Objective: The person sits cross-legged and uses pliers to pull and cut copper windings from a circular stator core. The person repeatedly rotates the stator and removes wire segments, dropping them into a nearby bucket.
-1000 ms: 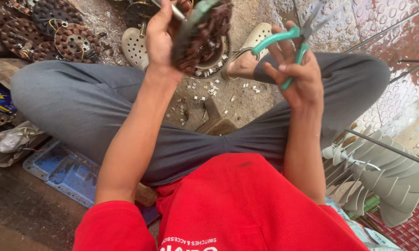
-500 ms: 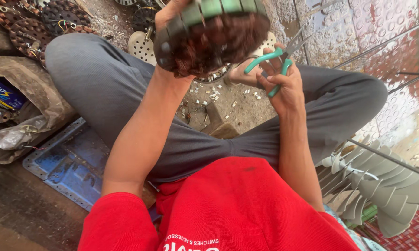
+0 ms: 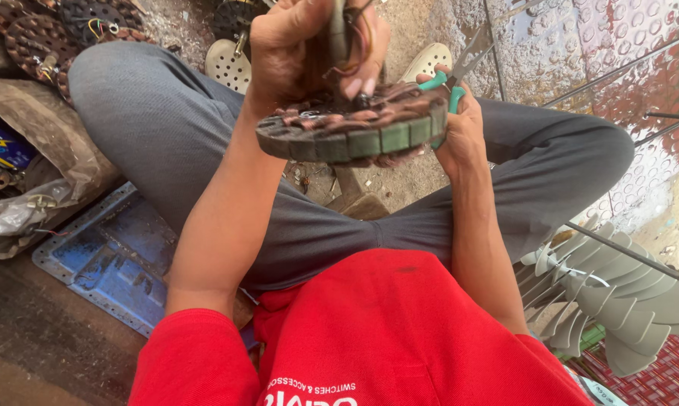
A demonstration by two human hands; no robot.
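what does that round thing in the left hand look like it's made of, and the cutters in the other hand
The round motor core in the left hand looks like stacked metal plates, dull grey-green at the rim, wound with reddish-brown wire, probably copper. The cutters in the right hand have bare, shiny metal blades and teal handles that look like plastic or rubber sleeves; which one is unclear.

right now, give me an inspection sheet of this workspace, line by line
surface: rough grey ground, scattered with small debris.
job's things: round wound motor stator, held edge-on over the lap; green-handled pliers.
clutter: more wound stators top left, blue metal tray, crumpled bag, pale sandals.
grippers: left hand grips the stator from above; right hand holds the pliers beside its rim.
cables: thin wire leads rise from the stator through the left hand.
surroundings: stacked pale fan blades and wire guard rods at right.
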